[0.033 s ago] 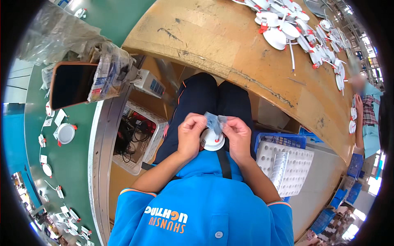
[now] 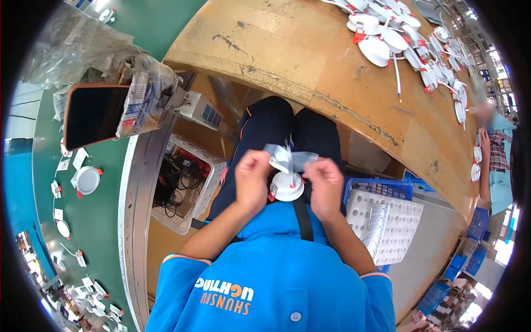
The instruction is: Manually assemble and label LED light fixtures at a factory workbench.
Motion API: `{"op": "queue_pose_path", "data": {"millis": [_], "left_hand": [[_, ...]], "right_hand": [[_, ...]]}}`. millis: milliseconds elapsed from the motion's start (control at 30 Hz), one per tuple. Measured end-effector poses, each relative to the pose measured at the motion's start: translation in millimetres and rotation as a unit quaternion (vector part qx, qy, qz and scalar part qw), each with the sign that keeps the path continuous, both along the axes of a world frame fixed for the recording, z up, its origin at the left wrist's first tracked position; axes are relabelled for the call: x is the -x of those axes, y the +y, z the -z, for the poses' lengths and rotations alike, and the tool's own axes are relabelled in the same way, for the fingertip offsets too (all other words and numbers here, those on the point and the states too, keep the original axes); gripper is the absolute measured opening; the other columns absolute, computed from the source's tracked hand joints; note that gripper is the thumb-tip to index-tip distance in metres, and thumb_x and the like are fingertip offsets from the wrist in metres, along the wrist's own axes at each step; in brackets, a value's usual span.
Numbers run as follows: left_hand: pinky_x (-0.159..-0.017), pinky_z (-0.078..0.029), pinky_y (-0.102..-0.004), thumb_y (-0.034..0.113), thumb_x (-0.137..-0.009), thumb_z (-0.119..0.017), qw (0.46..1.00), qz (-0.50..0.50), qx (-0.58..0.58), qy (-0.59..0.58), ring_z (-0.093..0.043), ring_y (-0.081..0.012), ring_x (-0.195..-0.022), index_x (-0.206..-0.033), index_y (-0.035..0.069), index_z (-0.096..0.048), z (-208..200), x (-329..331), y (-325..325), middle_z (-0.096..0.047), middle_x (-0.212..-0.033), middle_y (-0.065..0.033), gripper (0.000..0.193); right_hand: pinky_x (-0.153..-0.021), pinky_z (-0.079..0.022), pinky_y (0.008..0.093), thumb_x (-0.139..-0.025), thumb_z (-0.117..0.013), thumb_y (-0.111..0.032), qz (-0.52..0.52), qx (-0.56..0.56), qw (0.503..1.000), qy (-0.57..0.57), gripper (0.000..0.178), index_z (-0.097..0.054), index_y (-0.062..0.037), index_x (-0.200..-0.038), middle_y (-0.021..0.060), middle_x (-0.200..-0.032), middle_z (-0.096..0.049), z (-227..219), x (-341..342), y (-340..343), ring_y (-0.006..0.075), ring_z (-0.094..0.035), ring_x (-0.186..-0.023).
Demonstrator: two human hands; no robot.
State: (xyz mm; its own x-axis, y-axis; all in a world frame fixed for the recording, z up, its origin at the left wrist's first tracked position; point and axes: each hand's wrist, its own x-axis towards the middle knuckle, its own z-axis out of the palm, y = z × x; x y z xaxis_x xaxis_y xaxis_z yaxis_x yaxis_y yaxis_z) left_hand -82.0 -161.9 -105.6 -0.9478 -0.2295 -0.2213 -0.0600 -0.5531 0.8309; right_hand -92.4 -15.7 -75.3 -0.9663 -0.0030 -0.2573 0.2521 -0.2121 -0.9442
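Note:
A white round downlight (image 2: pixel 287 189) with red clips lies in my lap, and its cable sticks up between my hands. A piece of translucent plastic film (image 2: pixel 281 158) is stretched across that cable; whether it wraps around it I cannot tell. My left hand (image 2: pixel 251 176) pinches the film's left end between thumb and fingers. Its right end is at the fingertips of my right hand (image 2: pixel 325 181), which are closed together and slightly blurred. Neither hand grips the downlight itself.
Many downlights (image 2: pixel 375 51) are heaped on the worn wooden table (image 2: pixel 265 50). More lie along the green conveyor (image 2: pixel 99 232) at left, beside a mounted phone (image 2: pixel 95 115). A white basket (image 2: pixel 185 221) holds dark cables. At right stand a foam tray (image 2: pixel 398 227) and another person (image 2: pixel 500 160).
My hands have moved slightly apart and the film, bunched before, is now drawn out sideways. The cable end shows above it. The downlight stays in my lap.

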Motion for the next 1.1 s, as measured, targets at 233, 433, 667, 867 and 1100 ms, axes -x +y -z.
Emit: {"op": "queue_pose_path", "data": {"millis": [233,433,667,867,1100], "left_hand": [[-0.079,-0.044,-0.0274,0.014,-0.086,-0.051,0.966,-0.02,-0.235,-0.102,-0.056,-0.0142,-0.087,-0.109,0.007,-0.049,-5,10,9,-0.056,-0.096,-0.0062,0.024],[-0.072,-0.05,-0.028,-0.004,-0.082,-0.049,0.981,0.092,-0.165,-0.048,-0.059,-0.0214,-0.088,-0.137,0.015,-0.005,0,14,27,-0.046,-0.11,-0.0148,0.072],[-0.053,-0.05,-0.0249,-0.003,-0.08,-0.053,0.973,0.202,-0.09,-0.07,-0.06,-0.0162,-0.059,-0.137,0.018,-0.006,-14,24,29,-0.059,-0.079,-0.0114,0.077],[-0.048,-0.046,-0.021,0.002,-0.078,-0.059,0.938,0.289,-0.075,-0.174,-0.061,-0.016,-0.058,-0.136,0.013,-0.001,-33,25,34,-0.061,-0.082,-0.0155,0.083],[-0.055,-0.052,-0.0256,0.011,-0.078,-0.063,0.893,0.349,-0.151,-0.241,-0.062,-0.0162,-0.064,-0.114,-0.004,-0.042,-17,32,57,-0.06,-0.083,-0.0118,0.045]], "right_hand": [[-0.07,-0.044,0.0223,-0.081,-0.058,-0.006,0.057,0.141,0.988,-0.013,0.009,-0.056,-0.0003,-0.088,0.0069,-0.087,-0.06,7,1,6,0.0101,-0.055,-0.076],[-0.069,-0.046,0.024,-0.079,-0.06,-0.008,0.122,0.164,0.977,-0.069,0.015,-0.056,0.0002,-0.091,0.0079,-0.089,-0.06,11,3,13,0.0137,-0.058,-0.08],[-0.063,-0.046,0.0217,-0.079,-0.06,-0.004,0.153,0.08,0.985,-0.013,0.013,-0.056,0.0015,-0.089,0.0086,-0.085,-0.061,1,-7,24,0.0131,-0.059,-0.075],[-0.062,-0.045,0.0199,-0.077,-0.062,-0.004,0.142,-0.021,0.988,0.058,0.015,-0.057,0.0023,-0.089,0.0083,-0.082,-0.062,-13,-22,47,0.0123,-0.06,-0.074],[-0.058,-0.042,0.0188,-0.078,-0.062,-0.007,0.2,-0.036,0.979,-0.035,0.017,-0.057,0.0019,-0.092,0.009,-0.082,-0.063,11,-33,67,0.0151,-0.062,-0.075]]}}
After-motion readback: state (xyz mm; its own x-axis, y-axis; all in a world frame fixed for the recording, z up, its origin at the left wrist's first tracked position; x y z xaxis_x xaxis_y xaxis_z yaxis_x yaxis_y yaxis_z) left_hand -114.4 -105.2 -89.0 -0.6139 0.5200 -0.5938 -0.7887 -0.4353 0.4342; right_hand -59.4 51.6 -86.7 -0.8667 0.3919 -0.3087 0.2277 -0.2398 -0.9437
